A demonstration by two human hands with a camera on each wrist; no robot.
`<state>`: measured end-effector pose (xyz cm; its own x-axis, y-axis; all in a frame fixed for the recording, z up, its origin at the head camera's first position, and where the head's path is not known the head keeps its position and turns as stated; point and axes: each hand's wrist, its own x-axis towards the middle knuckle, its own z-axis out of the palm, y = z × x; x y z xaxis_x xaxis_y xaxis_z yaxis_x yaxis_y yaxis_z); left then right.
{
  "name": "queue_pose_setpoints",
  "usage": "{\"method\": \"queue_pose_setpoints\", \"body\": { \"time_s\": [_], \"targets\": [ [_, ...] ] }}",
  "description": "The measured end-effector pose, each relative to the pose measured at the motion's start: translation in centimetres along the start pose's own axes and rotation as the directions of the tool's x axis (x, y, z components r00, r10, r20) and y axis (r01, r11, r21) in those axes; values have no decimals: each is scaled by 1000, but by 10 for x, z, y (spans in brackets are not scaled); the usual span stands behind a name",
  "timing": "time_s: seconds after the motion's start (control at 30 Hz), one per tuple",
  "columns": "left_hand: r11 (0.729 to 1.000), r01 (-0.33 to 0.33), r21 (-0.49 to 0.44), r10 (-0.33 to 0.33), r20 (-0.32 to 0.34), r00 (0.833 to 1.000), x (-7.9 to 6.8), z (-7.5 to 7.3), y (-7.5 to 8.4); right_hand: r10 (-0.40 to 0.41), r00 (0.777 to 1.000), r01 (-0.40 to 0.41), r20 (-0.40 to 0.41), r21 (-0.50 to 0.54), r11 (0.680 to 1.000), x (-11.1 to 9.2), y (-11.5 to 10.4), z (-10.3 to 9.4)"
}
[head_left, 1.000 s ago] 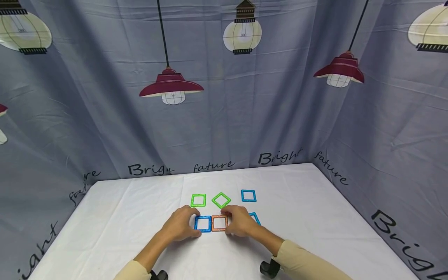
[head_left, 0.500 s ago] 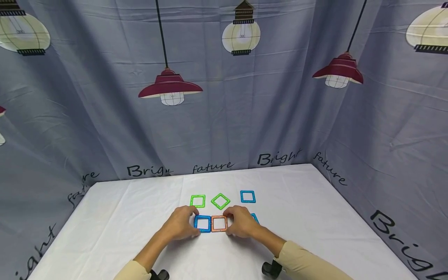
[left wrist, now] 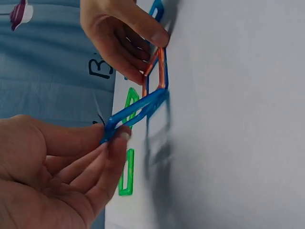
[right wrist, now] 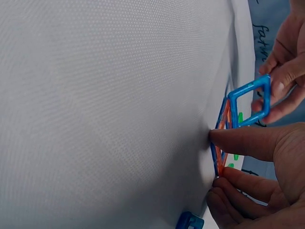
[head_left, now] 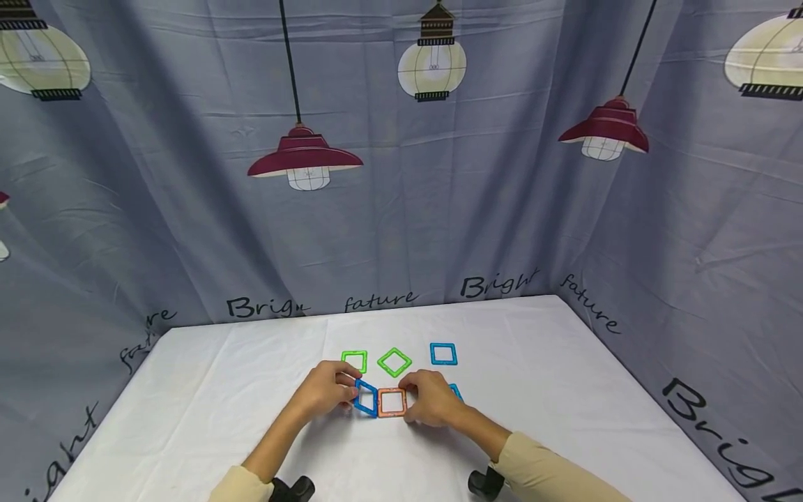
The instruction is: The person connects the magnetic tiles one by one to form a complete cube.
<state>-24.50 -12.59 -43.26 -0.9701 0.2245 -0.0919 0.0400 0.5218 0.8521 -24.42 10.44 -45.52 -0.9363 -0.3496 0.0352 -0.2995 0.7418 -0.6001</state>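
My left hand (head_left: 323,390) pinches a blue square magnetic tile (left wrist: 131,110) by its outer edge, between thumb and fingers. That tile is tilted up off the white table, its inner edge meeting an orange square magnetic tile (head_left: 392,414). My right hand (head_left: 431,397) grips the orange tile at its right side, thumb on the near corner and fingers on the far one. The orange tile lies low over the cloth. In the right wrist view a blue edge (right wrist: 214,155) shows right along the orange frame, on its table side.
Beyond the hands lie a green square tile (head_left: 354,353), a green tile turned like a diamond (head_left: 403,355) and a blue square tile (head_left: 443,345). Another blue tile (head_left: 456,391) is partly hidden behind my right hand. A grey printed curtain (head_left: 389,230) hangs behind the white-covered table (head_left: 533,390).
My left hand has lifted the blue tile's outer edge, so it now slants up from the orange tile instead of lying flat. My right hand stays in place on the orange tile.
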Motion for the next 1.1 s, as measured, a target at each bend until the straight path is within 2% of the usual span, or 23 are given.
{"method": "queue_pose_setpoints", "body": {
  "time_s": [0.1,0.2,0.3,0.47,0.6,0.73,0.9,1.1],
  "targets": [
    [989,25,-144,-27,-14,1000,2,5,-3,6,1000,-6,4,-4,1000,1,-1,0],
    [964,57,-259,-70,-42,997,5,12,-7,2,1000,-2,4,-4,1000,1,-2,0],
    [929,71,-364,-92,-40,995,5,18,-11,-3,1000,3,1,-5,1000,0,-2,0],
    [855,91,-510,-101,8,995,1,26,-17,-14,1000,14,-1,-13,1000,0,-2,1],
    [823,106,-559,-105,33,994,0,27,-19,-8,1000,8,-6,-24,1000,0,-1,2],
    [809,113,-577,-109,43,993,-1,29,-20,2,1000,-2,-8,-19,1000,0,-1,3],
    [801,107,-589,-113,28,993,-2,32,-22,10,1000,-10,-7,-9,1000,0,-1,3],
    [807,104,-582,-122,9,992,-3,35,-24,11,1000,-11,-12,-8,1000,-1,-2,3]
  ]
}}
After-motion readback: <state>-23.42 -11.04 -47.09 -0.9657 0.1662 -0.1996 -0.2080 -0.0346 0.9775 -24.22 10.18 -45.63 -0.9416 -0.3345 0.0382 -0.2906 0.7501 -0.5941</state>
